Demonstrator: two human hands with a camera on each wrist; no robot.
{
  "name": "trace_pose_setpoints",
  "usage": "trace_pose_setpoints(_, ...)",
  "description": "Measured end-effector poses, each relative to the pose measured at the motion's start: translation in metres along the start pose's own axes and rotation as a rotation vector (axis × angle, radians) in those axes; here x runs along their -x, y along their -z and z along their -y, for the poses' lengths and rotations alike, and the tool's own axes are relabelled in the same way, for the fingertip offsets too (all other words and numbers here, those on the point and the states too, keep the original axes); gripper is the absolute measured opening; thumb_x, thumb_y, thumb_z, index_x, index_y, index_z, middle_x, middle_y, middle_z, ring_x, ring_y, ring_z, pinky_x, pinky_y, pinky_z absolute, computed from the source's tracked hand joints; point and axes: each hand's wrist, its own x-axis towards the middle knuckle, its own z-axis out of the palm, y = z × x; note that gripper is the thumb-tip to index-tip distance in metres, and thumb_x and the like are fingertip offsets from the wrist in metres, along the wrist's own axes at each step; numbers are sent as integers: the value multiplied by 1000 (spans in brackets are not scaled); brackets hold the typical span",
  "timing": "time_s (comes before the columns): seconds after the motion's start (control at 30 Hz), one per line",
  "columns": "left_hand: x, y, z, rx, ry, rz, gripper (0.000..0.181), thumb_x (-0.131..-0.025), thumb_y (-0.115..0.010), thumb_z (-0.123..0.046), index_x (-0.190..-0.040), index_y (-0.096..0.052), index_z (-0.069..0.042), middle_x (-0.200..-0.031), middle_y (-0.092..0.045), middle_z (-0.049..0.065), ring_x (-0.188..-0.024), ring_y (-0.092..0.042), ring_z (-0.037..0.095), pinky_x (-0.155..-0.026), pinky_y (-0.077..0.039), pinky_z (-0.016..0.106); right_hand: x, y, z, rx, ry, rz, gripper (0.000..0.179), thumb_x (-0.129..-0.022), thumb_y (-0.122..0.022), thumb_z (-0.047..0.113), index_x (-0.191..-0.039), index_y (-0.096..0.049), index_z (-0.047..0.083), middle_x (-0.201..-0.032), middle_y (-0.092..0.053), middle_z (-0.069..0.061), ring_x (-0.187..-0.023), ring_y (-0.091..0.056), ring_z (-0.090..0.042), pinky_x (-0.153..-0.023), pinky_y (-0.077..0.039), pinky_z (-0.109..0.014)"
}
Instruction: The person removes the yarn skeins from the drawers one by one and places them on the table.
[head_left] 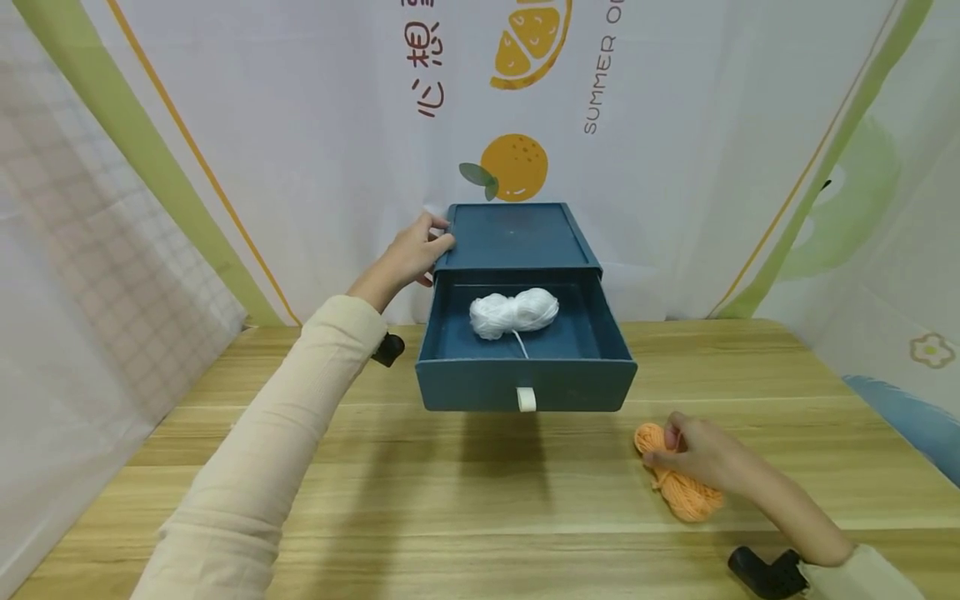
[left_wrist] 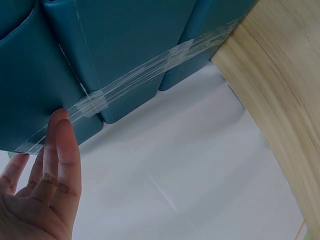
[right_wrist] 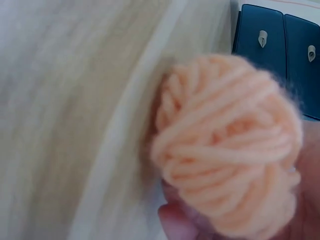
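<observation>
A dark blue drawer unit (head_left: 517, 236) stands on the wooden table, its top drawer (head_left: 480, 385) pulled out. In that drawer lies a skein of white yarn (head_left: 514, 313), a loose strand trailing toward the front. My left hand (head_left: 411, 250) touches the unit's upper left side; in the left wrist view the fingers (left_wrist: 69, 165) are fairly straight against the taped blue side. At the front right, my right hand (head_left: 701, 454) grips a skein of orange yarn (head_left: 690, 497) between thumb and fingers. Seen from the right wrist, the yarn (right_wrist: 225, 145) covers most of those fingers.
A white tab handle (head_left: 527, 399) sticks out from the drawer front. Clear tape (left_wrist: 150, 75) runs across the unit's side. Behind the table (head_left: 480, 533) hangs a white curtain (head_left: 360, 167) with orange-fruit prints. Lower drawers (right_wrist: 262, 37) appear shut in the right wrist view.
</observation>
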Motion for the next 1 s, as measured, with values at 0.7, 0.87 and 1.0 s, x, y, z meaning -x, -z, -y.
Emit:
trace_pose_setpoints(0.7, 1, 0, 1, 11, -3, 3, 48, -96, -39, -28, -140, -31, -10, -133, -49, 17, -91, -60, 31, -68, -56, 38, 5, 52, 26, 194, 24, -20, 48, -87, -62, 41, -113, -57, 1, -92, -63, -11, -78, -60, -24, -61, -49, -38)
trace_pose_setpoints(0.87, 1, -1, 1, 12, -2, 4, 48, -96, -39, -28, -139, -32, -9, -133, -49, 16, -89, -61, 30, -68, -56, 38, 9, 69, 45, 243, 129, -174, 43, -87, -64, 33, -114, -60, 0, -98, -65, -18, -87, -60, -34, -68, -50, -46)
trace_pose_setpoints(1.0, 2, 0, 1, 11, -5, 2, 48, -95, -39, -28, -139, -32, -9, -133, -50, 16, -88, -60, 30, -67, -56, 37, 14, 85, 68, 276, 196, -323, 41, -89, -62, 30, -119, -59, 2, -107, -65, -20, -96, -59, -38, -75, -48, -52)
